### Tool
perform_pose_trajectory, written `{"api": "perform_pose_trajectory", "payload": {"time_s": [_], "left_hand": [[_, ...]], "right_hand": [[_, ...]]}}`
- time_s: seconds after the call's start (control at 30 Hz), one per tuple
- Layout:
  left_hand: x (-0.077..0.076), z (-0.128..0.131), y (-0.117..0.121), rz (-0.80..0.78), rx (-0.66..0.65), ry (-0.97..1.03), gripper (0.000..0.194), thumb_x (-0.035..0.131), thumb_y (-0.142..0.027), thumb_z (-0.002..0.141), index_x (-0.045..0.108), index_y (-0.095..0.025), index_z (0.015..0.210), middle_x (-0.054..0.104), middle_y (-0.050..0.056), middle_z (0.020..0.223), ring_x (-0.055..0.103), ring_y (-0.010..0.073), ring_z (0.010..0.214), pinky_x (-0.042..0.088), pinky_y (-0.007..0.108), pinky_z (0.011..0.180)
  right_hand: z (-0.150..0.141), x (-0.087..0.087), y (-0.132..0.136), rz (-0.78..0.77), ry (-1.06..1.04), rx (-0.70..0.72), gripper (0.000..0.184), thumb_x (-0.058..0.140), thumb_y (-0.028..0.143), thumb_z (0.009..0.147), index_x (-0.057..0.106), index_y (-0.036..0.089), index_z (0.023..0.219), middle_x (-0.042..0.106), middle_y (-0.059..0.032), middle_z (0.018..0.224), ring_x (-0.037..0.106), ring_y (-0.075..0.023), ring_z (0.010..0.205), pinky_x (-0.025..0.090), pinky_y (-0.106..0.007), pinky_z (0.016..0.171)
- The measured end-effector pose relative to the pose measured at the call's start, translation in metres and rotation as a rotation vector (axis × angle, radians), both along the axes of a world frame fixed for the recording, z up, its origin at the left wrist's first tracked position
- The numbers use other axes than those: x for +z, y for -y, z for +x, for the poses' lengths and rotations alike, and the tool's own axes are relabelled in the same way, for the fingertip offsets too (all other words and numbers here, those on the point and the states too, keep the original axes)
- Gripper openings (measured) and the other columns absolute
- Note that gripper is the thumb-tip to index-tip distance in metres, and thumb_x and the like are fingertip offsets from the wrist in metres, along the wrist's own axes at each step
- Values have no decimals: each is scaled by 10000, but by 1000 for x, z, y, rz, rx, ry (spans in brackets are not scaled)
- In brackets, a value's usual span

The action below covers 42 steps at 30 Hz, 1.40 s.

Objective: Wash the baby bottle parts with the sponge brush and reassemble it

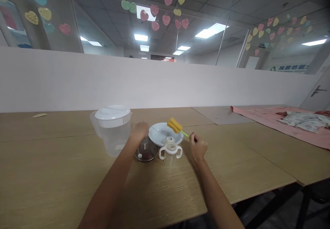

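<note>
My right hand (199,147) is closed round the green handle of a sponge brush (174,125). Its yellow sponge head is held over the right side of a white bowl (156,138). My left hand (141,130) is smeared by motion above a dark, shiny round container (146,150); its fingers do not show clearly, nor whether it touches the container. Between my hands stands a clear baby bottle (170,157) with two white handles and an uncapped top. Just behind the bottle is a small white part (169,139), perhaps a cap, by the bowl's near rim.
A clear plastic pitcher (114,133) with a white lid stands left of my left hand. A pink cloth (257,114) with a patterned garment (304,121) on it covers the table's right end. A low white wall (160,84) with glass above borders the back.
</note>
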<state>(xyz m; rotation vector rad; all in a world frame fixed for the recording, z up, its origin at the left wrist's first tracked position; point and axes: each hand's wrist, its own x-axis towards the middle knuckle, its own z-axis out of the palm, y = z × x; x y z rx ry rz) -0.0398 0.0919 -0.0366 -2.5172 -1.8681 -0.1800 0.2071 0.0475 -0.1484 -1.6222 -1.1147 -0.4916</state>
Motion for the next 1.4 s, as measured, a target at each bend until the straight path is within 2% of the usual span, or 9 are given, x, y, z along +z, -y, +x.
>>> {"api": "perform_pose_trajectory", "payload": {"time_s": [0.1, 0.27, 0.4, 0.6, 0.73, 0.87, 1.03, 1.17, 1.4], "left_hand": [[3, 17, 6, 19, -105, 46, 285, 429, -246, 844, 664, -148, 973, 652, 158, 1047, 603, 238, 966, 438, 296, 783], [-23, 47, 13, -58, -249, 107, 214, 533, -274, 763, 689, -137, 816, 686, 131, 918, 618, 246, 860, 431, 285, 705], [-33, 46, 7, -126, -303, 214, 157, 567, -252, 716, 669, -133, 717, 684, 81, 754, 619, 213, 723, 423, 256, 623], [-2, 30, 1, -121, -385, 494, 298, 478, -378, 808, 610, -149, 945, 667, 50, 976, 609, 172, 862, 458, 236, 729], [15, 32, 12, -235, -494, 898, 352, 524, -460, 788, 583, -134, 906, 658, 64, 973, 604, 172, 901, 483, 260, 772], [20, 40, 23, -210, -482, 1087, 383, 562, -485, 767, 573, -123, 893, 653, 84, 986, 617, 162, 869, 497, 270, 777], [20, 41, 25, 24, -373, 988, 311, 605, -438, 743, 567, -138, 818, 659, 60, 860, 632, 167, 797, 497, 243, 695], [22, 36, 23, 214, -290, 902, 363, 657, -306, 705, 506, -169, 1005, 617, 44, 961, 624, 124, 735, 492, 213, 661], [29, 38, 34, 324, -415, 585, 539, 581, -159, 704, 432, -200, 1220, 591, 23, 981, 586, 145, 857, 460, 238, 785]], "right_hand": [[-1, 2, 1, -13, -7, 6, 537, 326, 400, 872, 606, 134, 499, 535, -46, 459, 312, -82, 434, 177, -247, 494], [-3, 4, 3, -35, -25, 3, 539, 317, 395, 873, 605, 132, 502, 531, -45, 461, 307, -83, 440, 183, -251, 501], [-2, 6, 3, -42, -35, 1, 526, 317, 384, 871, 610, 136, 511, 550, -52, 472, 313, -86, 445, 184, -253, 506], [-2, 4, 3, -21, -30, 8, 538, 308, 388, 885, 587, 138, 499, 526, -38, 463, 314, -81, 438, 190, -252, 501], [-2, 0, 0, 29, 42, 29, 552, 283, 375, 907, 553, 140, 486, 497, -20, 453, 312, -76, 441, 189, -246, 496], [0, -2, -2, 58, 54, 9, 557, 276, 377, 910, 533, 140, 477, 483, -16, 441, 298, -73, 437, 189, -244, 491], [-1, 1, 1, 75, 30, 20, 539, 305, 376, 892, 509, 139, 452, 451, -4, 424, 261, -66, 433, 184, -241, 487], [-2, 6, 4, 119, -46, 14, 534, 309, 373, 888, 474, 143, 436, 390, 16, 407, 243, -63, 435, 190, -240, 487], [-1, 2, 2, 146, 21, 87, 530, 319, 371, 891, 456, 148, 430, 354, 32, 412, 238, -62, 435, 202, -238, 483]]}}
